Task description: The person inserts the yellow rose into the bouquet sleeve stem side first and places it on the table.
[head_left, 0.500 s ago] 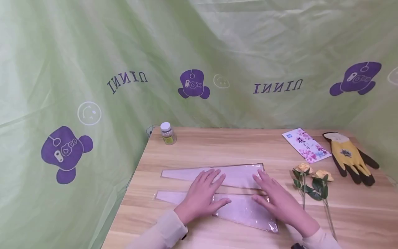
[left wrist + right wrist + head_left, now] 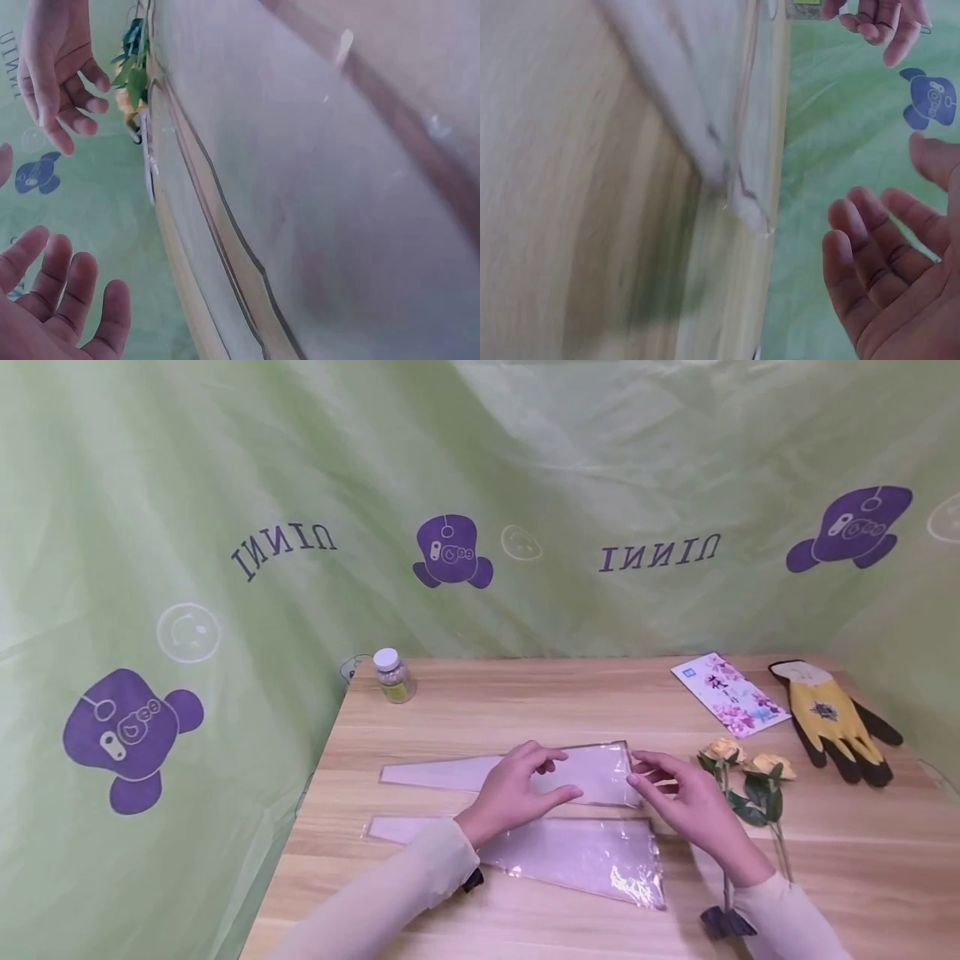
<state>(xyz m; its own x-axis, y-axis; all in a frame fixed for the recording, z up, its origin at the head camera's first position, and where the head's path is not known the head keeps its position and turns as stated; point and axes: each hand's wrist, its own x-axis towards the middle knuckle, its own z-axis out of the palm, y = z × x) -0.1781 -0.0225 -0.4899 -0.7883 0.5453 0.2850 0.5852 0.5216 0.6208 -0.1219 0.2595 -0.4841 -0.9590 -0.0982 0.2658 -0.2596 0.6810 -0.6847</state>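
Note:
Two tapered, pale lilac flower sleeves with brown-gold borders lie on the table, one behind the other. The far sleeve [image 2: 592, 772] has its wide end to the right; the near sleeve [image 2: 577, 852] lies the same way, its plastic glinting at the wide end. Over the middle of the far sleeve, my left hand [image 2: 513, 793] hovers with loosely bent fingers. My right hand [image 2: 693, 797] is at that sleeve's right edge, fingertips overlapping it in the head view. Both wrist views show relaxed, spread fingers [image 2: 79, 289] with nothing held.
Two artificial yellow roses [image 2: 771, 767] lie right of the sleeves, stems partly behind my right arm. Behind them are a floral-printed packet [image 2: 729, 697] and a yellow-black work glove [image 2: 828, 714]. A white-capped bottle [image 2: 393, 677] stands at the back left, before a green curtain [image 2: 555, 602].
My left hand has moved right, its fingers more bent. My right hand has shifted right to the far sleeve's edge, off the near sleeve. The head view has shifted slightly.

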